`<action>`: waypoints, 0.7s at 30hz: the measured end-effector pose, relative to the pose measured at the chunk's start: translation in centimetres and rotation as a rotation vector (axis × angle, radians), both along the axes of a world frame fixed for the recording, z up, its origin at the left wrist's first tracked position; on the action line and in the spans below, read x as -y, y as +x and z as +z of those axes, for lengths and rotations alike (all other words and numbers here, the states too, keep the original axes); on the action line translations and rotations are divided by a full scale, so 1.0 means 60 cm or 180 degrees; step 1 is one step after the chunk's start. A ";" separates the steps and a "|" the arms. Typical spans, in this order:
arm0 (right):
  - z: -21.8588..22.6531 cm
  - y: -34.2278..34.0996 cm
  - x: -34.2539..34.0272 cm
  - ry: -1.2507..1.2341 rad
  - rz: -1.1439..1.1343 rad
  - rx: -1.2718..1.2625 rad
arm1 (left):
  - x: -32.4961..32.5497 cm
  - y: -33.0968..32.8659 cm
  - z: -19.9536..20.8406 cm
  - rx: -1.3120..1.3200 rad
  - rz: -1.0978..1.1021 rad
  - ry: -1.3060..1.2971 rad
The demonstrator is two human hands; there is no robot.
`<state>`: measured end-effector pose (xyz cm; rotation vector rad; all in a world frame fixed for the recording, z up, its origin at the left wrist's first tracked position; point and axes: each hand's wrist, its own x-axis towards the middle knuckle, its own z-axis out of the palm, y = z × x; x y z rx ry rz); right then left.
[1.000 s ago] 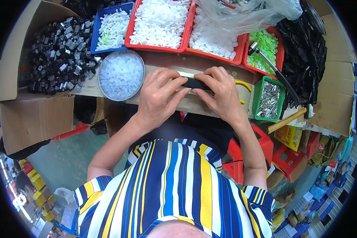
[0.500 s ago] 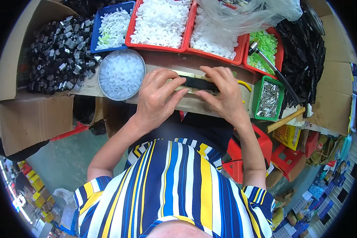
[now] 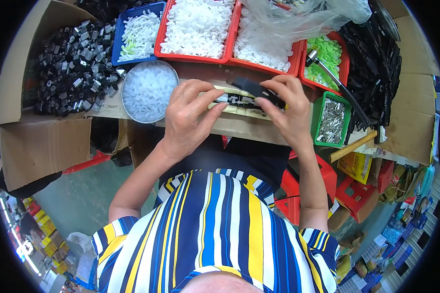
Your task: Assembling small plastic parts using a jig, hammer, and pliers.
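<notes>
In the middle of the bench lies a cream-coloured block [image 3: 233, 110] with a slim black housing [image 3: 239, 100] in it. Small pale and metallic pieces show inside the housing. My left hand [image 3: 190, 115] is closed at the housing's left end, thumb and fingertips around a silvery end piece [image 3: 222, 97]. Between the thumb and fingers of my right hand [image 3: 291, 110] is a flat black plastic strip [image 3: 254, 87]. It is raised and tilted over the housing's far side, its right end covered by my fingers.
Behind my hands stand red trays [image 3: 193, 57] of white pieces. A round tin [image 3: 150, 92] of translucent pieces and a heap of black caps [image 3: 78, 68] are left. On the right are a green box [image 3: 331, 119] of metal pins, a hammer [image 3: 337, 80] and black strips [image 3: 374, 68].
The black strip, which lay flat along the block, is now lifted and tilted away at the far side. The housing's inner pieces have come into sight. My right hand has shifted slightly right.
</notes>
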<state>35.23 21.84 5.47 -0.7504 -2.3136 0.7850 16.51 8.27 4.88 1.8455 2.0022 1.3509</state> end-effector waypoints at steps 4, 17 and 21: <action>-0.005 0.011 -0.007 -0.0314 -0.0219 -0.0138 | -0.002 -0.006 0.004 0.0044 0.0063 0.0047; 0.000 0.010 -0.004 -0.0132 -0.0022 0.0014 | -0.017 0.022 -0.014 -0.0233 -0.0290 -0.0236; 0.013 0.028 0.010 -0.0345 -0.0222 -0.0093 | -0.035 0.039 -0.026 -0.0545 -0.0369 -0.0382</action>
